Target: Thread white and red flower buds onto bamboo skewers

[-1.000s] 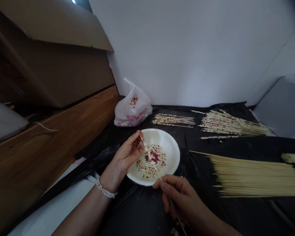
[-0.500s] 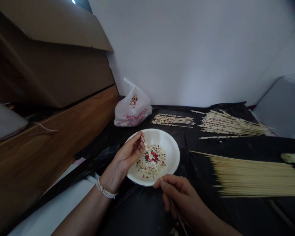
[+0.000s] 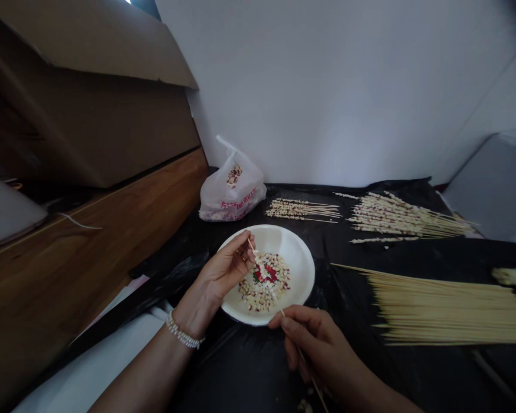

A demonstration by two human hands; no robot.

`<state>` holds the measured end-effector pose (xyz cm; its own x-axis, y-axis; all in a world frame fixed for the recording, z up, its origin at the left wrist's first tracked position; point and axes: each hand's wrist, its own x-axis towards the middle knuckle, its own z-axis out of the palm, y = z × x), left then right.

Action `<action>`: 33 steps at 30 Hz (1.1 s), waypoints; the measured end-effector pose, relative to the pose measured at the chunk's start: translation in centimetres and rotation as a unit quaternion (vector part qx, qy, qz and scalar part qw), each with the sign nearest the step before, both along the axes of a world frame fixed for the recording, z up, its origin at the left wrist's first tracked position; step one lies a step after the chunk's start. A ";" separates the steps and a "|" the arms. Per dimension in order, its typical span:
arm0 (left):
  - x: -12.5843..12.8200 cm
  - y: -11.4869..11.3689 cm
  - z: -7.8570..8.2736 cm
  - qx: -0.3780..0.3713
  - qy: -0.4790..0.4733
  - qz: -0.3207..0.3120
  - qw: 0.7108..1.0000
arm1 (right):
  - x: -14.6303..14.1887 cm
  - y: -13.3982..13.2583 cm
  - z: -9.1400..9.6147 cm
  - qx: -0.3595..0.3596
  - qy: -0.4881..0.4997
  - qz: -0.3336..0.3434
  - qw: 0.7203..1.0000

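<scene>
Left hand (image 3: 227,267) still pinches the loaded skewer (image 3: 266,277) near its tip above the bowl (image 3: 301,252), right hand (image 3: 312,339) gripping its shaft; no marked change, so work appears unadvanced.

The left forearm (image 3: 144,364) slants up from below to a nearly straight wrist (image 3: 206,295); the left hand (image 3: 227,264) shows its palm, thumb and forefinger pinched, other fingers curled. Lower and apart from it, the right hand (image 3: 312,338) pinches thumb against forefinger, remaining fingers bent beneath, the right forearm (image 3: 374,387) angling in.
</scene>
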<state>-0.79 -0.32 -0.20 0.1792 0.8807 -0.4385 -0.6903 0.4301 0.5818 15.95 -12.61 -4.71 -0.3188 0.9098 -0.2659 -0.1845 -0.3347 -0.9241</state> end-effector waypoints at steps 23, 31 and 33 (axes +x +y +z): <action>0.3 -1.0 -0.9 0.045 0.058 -0.077 0.994 | 0.3 0.4 0.1 0.006 0.021 -0.007 1.000; 0.7 -1.1 -0.5 0.033 0.050 -0.084 0.995 | 0.3 0.3 0.0 -0.003 0.018 0.013 1.000; 0.6 -0.8 -0.6 0.038 0.039 -0.088 0.995 | 0.3 0.4 -0.1 0.000 0.020 0.016 1.000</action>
